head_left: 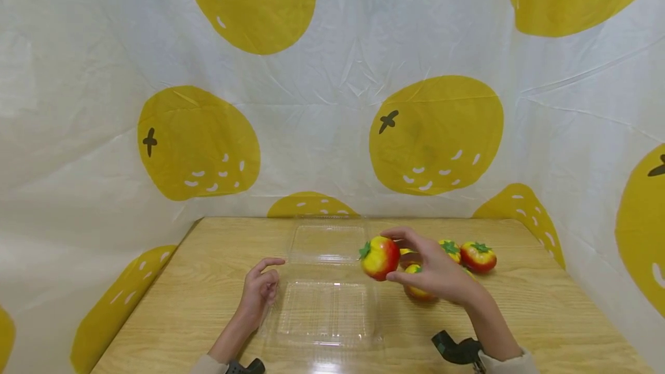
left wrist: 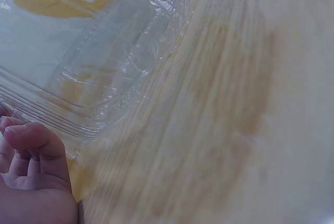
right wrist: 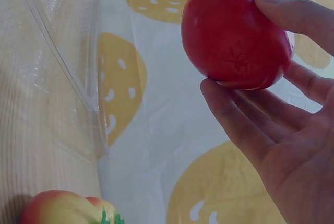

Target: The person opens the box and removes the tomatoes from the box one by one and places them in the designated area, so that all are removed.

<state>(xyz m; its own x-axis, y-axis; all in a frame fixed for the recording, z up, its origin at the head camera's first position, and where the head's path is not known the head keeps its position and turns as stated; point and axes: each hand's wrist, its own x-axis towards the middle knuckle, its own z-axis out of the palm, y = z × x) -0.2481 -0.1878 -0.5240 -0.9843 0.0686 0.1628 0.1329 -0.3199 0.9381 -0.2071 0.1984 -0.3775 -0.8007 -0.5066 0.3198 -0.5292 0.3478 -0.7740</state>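
A glossy red-and-yellow toy fruit with a green leafy top is held up off the table in my right hand. Thumb and fingers grip it from the sides, and its red underside faces the right wrist view. Below and left of it lies a clear plastic clamshell box, spread flat with its lid folded back. My left hand is at the box's left edge, fingers loosely bent, with nothing seen in its grasp. Whether it touches the plastic is unclear.
Several similar toy fruits sit grouped on the wooden table to the right of the box, partly hidden by my right hand. A pale curtain with yellow fruit prints hangs behind the table and at both sides.
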